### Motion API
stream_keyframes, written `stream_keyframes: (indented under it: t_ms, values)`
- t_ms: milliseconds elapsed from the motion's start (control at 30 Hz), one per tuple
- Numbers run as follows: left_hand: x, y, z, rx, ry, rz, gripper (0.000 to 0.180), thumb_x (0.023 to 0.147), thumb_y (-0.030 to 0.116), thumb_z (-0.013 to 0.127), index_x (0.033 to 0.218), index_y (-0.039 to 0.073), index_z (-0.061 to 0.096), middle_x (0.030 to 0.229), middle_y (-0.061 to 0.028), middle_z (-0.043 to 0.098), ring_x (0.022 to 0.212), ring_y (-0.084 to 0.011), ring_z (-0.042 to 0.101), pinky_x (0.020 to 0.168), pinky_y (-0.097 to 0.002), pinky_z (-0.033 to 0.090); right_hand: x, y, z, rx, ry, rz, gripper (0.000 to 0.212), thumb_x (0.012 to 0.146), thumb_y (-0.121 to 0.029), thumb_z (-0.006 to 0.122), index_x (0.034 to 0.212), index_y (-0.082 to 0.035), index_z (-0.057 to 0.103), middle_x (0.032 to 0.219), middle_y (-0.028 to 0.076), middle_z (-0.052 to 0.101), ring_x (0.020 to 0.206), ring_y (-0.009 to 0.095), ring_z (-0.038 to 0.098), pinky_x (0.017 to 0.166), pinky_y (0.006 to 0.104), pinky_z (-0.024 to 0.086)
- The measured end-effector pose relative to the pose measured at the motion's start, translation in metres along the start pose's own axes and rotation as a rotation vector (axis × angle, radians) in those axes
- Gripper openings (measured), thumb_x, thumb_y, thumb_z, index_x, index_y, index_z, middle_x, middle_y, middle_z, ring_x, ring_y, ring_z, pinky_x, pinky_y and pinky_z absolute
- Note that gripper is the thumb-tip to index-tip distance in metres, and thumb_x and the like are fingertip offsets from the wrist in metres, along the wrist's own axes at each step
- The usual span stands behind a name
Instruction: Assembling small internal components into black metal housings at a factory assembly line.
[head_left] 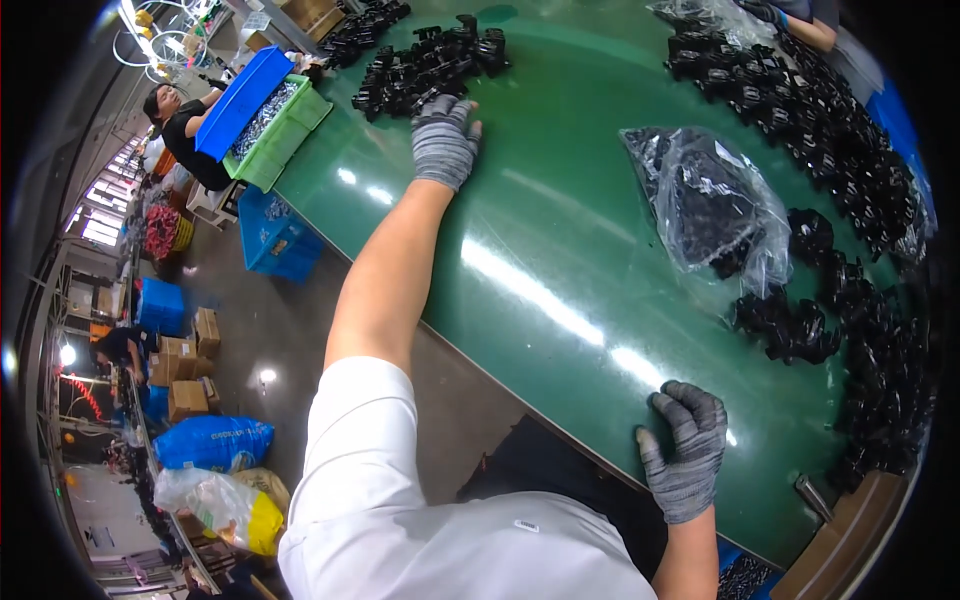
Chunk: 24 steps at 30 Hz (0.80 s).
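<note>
My left hand (445, 150), in a grey knit glove with bare fingertips, reaches out to a heap of black plastic parts (425, 70) at the far side of the green table (540, 210). Its fingers are stretched out against the near edge of that heap, with the thumb apart. Close to the table's front edge, my right hand (688, 455) wears a matching glove. The fingers there are loosely bent and spread, and nothing is in them. Farther right, a clear plastic bag (710, 200) with black parts inside lies on the tabletop.
Long heaps of black parts (800, 120) line the right side, where another person's arm (812, 32) shows. A metal cylinder (813, 497) lies beside a cardboard edge (850, 540). At the far left, a green crate (278, 140) of small parts stands at the table edge, near a seated person (185, 130).
</note>
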<state>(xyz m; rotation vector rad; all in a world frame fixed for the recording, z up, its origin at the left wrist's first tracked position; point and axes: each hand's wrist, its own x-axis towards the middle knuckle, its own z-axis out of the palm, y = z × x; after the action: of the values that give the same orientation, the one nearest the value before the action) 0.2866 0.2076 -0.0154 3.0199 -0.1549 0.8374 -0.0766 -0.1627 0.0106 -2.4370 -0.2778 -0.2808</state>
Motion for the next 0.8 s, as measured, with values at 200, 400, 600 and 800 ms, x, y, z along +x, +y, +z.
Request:
stream_keyframes:
  t_ms: [200, 400, 600, 800]
  values:
    - [0.042, -0.006, 0.050, -0.056, -0.044, 0.032, 0.046, 0.092, 0.039, 0.069, 0.133, 0.017, 0.065, 0.136, -0.0147, 0.061, 0.131, -0.0352, 0.053, 0.111, -0.0452, 0.043, 0.005, 0.008, -0.002, -0.043, -0.009, 0.017, 0.043, 0.070, -0.018, 0.080, 0.110, -0.008, 0.069, 0.117, 0.014, 0.064, 0.107, 0.035, 0.060, 0.094, 0.0472, 0.049]
    - [0.073, -0.073, 0.083, -0.166, -0.057, 0.111, 0.055, 0.096, 0.044, 0.063, 0.139, 0.009, 0.060, 0.141, -0.0165, 0.059, 0.132, -0.0354, 0.055, 0.112, -0.0431, 0.043, 0.009, 0.015, -0.002, 0.029, -0.034, 0.011, 0.043, 0.075, -0.024, 0.081, 0.114, -0.012, 0.068, 0.119, 0.013, 0.065, 0.108, 0.035, 0.062, 0.094, 0.0482, 0.050]
    - [0.031, -0.043, 0.081, -0.262, -0.088, 0.075, 0.058, 0.100, 0.050, 0.058, 0.145, 0.015, 0.055, 0.152, -0.0126, 0.049, 0.139, -0.0344, 0.047, 0.115, -0.0432, 0.039, 0.007, 0.030, -0.033, -0.072, 0.217, 0.023, 0.048, 0.080, -0.027, 0.080, 0.123, -0.010, 0.066, 0.120, 0.015, 0.064, 0.112, 0.035, 0.061, 0.097, 0.0492, 0.050]
    - [-0.026, -0.015, 0.022, -0.322, -0.106, 0.012, 0.058, 0.098, 0.048, 0.061, 0.144, 0.014, 0.055, 0.151, -0.0123, 0.050, 0.136, -0.0342, 0.050, 0.114, -0.0432, 0.040, 0.073, 0.070, -0.068, -0.658, 0.166, 0.244, 0.051, 0.080, -0.027, 0.079, 0.125, -0.007, 0.065, 0.123, 0.017, 0.063, 0.115, 0.036, 0.060, 0.100, 0.0462, 0.049]
